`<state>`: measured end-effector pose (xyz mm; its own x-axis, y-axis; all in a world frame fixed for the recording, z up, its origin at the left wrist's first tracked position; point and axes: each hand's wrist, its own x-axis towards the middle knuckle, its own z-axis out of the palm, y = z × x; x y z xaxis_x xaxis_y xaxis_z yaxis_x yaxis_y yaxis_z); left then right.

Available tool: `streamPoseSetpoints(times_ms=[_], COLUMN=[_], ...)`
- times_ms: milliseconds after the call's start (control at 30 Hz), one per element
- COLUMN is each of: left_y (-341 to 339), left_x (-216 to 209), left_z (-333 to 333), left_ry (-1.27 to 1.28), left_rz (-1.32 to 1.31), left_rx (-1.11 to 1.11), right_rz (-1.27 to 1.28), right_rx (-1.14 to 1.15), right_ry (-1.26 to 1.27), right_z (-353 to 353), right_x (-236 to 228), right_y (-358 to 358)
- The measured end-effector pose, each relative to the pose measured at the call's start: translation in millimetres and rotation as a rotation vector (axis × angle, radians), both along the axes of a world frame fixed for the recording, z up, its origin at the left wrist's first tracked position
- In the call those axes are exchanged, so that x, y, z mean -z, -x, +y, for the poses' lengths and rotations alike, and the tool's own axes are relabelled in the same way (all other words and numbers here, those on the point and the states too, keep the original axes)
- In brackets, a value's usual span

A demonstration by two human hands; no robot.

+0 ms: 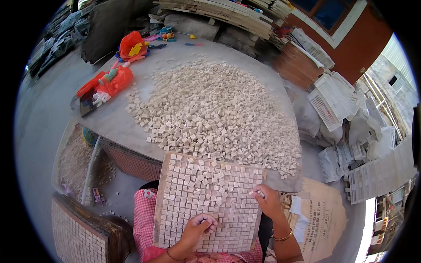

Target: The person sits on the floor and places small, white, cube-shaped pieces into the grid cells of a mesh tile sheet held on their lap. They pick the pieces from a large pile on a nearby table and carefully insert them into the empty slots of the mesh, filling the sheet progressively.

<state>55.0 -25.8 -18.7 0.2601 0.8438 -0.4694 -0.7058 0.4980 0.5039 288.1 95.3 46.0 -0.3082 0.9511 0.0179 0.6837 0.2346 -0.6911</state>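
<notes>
A square wooden-edged tray [162, 188] with a grid of cells lies across my lap, most of its cells filled with pale stone mosaic cubes. Loose cubes [206, 179] are scattered on top of its upper middle part. My left hand [199, 227] is over the lower middle of the grid, its fingers curled together; whatever they hold is hidden. At the tray's right edge my right hand [267, 200] pinches a small pale stone cube [251, 192] between thumb and fingertips. Beyond the tray, a large heap of the same cubes [210, 105] covers much of the grey table [131, 144].
Red plastic bags [119, 81] and small toys [101, 98] lie at the table's far left. A bin of rubble [72, 162] and stacked tile-filled trays [79, 232] stand on the left. White plastic crates [333, 98] and a printed paper sack [322, 219] are on the right.
</notes>
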Motion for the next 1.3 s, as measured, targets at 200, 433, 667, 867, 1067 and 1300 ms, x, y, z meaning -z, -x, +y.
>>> streamPoseSetpoints(times_ms=[200, 433, 667, 867, 1067, 1300], left_y=[-1.6, 1.1, -1.6, -1.5, 3.6, 7.2], left_x=[-8.0, -3.8, -10.9, -14.1, -11.2, -9.3], left_z=[0.0, -2.3, -0.9, -0.1, -3.2, 1.0], left_ry=[0.035, 0.021, 0.014, 0.01, -0.021, -0.029], left_rz=[0.019, 0.037, 0.062, 0.107, 0.075, 0.062], left_rx=[0.009, 0.016, 0.064, 0.084, 0.04, 0.022], right_rz=[-0.099, -0.08, 0.003, -0.003, -0.05, -0.041], right_rx=[-0.102, 0.022, -0.086, -0.099, -0.151, -0.176], right_ry=[-0.092, -0.137, -0.147, -0.086, -0.081, 0.005], right_z=[16.3, 13.2, 20.1, 14.6, 16.8, -8.7], right_x=[13.1, 22.1, 20.6, 21.5, 28.2, 20.7], right_y=[-11.5, -4.2, -9.7, 30.4, 43.0, 38.2])
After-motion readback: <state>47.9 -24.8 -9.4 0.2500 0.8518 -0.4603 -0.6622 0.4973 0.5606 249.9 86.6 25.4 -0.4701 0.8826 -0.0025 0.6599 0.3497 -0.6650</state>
